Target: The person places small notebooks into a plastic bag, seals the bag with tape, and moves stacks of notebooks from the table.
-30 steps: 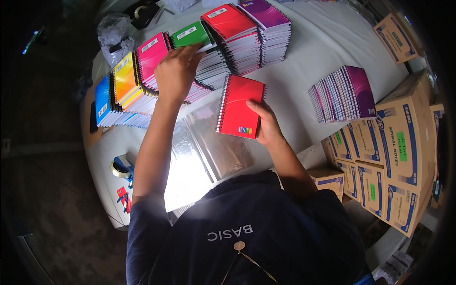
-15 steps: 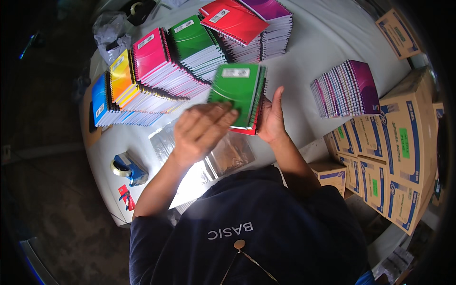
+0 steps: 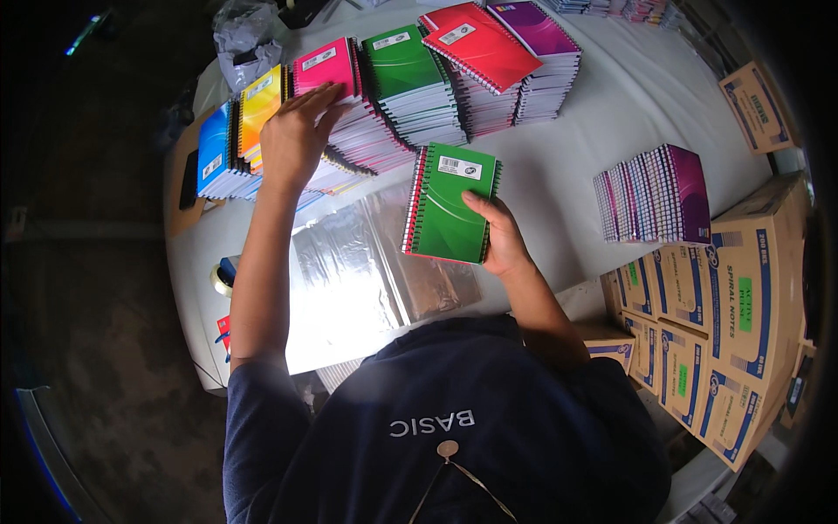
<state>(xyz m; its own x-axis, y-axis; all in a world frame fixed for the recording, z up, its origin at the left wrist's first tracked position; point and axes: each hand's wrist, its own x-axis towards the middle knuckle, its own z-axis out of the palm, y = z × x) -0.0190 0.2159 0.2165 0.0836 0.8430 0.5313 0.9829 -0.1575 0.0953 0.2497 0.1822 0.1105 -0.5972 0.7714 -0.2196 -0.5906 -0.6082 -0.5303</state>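
My right hand [image 3: 504,234] grips a small bundle of spiral notebooks, its thumb on the front of a green spiral notebook [image 3: 454,205]. Red shows along the left coil side and lower edge, from at least one more notebook beneath. My left hand [image 3: 299,135] reaches over the row of stacks. Its fingers stretch onto the top pink spiral notebook [image 3: 325,68], with the thumb apart from them. Beside it are stacks topped by a yellow notebook [image 3: 260,105], a blue notebook [image 3: 214,150] and a green notebook [image 3: 403,57].
Red notebooks [image 3: 483,48] and a purple notebook [image 3: 534,28] top stacks farther back. Another purple-covered row [image 3: 653,194] stands at right. Clear plastic sleeves [image 3: 384,258] lie in front of me, near a tape dispenser [image 3: 223,276]. Cardboard boxes [image 3: 742,323] rise beyond the right edge.
My left hand has left the green notebook and moved up and left to the pink stack. My right hand now holds the bundle alone, its thumb across the front. The view has shifted slightly.
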